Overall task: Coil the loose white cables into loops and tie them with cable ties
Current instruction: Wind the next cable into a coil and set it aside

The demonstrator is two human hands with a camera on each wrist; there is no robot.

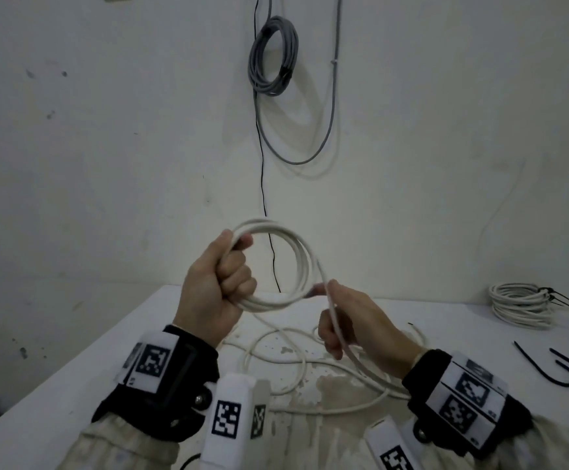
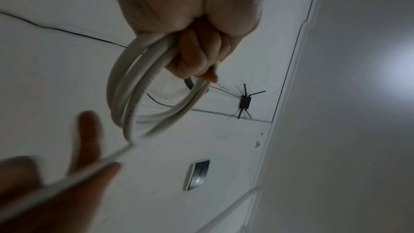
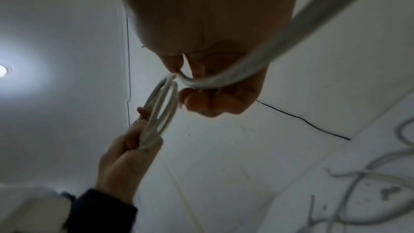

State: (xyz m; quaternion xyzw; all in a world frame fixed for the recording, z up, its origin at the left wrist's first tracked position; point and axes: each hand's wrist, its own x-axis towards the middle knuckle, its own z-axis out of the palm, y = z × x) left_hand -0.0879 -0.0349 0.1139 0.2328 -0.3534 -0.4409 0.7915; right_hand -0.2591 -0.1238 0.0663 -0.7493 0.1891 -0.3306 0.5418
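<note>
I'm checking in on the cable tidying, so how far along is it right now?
Done: one tied white coil lies at the table's far right. In hand: the left hand grips a part-wound coil while the right hand feeds cable in. Left: loose cable on the table to wind, then tie with a black cable tie.

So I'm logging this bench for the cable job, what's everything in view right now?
white cable coil: one, white, held up above the table, partly wound
loose white cable: white, trailing in loops on the table under the hands
tied coil: one, white, far right of the table, bound with black ties
spare cable ties: a few, black, right edge of the table
grey cable coil: one, grey, hanging on the wall
table: one, white, stained
left hand: grips the white cable coil
right hand: holds the cable strand feeding the coil
</note>
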